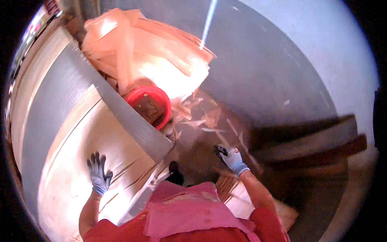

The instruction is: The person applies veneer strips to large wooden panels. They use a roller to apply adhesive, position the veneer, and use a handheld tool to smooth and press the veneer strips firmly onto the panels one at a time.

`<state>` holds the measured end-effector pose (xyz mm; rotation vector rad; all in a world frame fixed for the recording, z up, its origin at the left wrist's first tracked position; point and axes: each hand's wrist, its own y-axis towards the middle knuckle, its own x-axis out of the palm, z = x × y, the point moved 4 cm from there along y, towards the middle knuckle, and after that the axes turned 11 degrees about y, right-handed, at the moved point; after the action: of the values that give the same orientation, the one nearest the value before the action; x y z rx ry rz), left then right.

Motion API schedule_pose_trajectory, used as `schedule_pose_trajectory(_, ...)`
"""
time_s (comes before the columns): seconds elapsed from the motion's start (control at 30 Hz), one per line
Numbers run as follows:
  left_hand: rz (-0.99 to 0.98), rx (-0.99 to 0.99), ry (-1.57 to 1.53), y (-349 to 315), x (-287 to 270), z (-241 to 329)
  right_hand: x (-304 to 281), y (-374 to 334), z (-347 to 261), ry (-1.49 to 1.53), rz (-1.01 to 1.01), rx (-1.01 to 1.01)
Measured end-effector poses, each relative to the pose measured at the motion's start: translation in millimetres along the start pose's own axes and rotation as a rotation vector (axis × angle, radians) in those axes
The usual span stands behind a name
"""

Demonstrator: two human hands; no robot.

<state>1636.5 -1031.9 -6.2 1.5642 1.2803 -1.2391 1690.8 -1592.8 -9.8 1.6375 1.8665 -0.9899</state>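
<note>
My left hand (99,174), in a white work glove with grey fingers, lies flat with its fingers spread on a pale wood veneer sheet (66,181). Narrow dark splits run through the sheet just right of that hand. The sheet rests on a grey-topped table (131,127). Off the table's right side, above the floor, is my right hand (232,158) in a matching glove. Its dark fingertips are curled together; whatever they may hold cannot be made out.
Beyond the table corner stands a red bucket (164,101) with brown debris inside. Behind it is a large pile of orange-tinted veneer sheets (161,44). Torn veneer scraps (213,117) litter the floor. Dark, blurred boards (310,141) lie at right, and stacked veneer (244,195) sits beside my right forearm.
</note>
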Motion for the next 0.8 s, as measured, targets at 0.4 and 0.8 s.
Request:
schedule_pose_trajectory(0.4,0.073,-0.457,-1.399,132,-70,150,-259,404,-171,0.997,0.176,-0.456)
schedule_pose_trajectory(0.8,-0.005,-0.418,-1.745,361,-163,245,-211,435,-124,0.885,-0.117,-0.597)
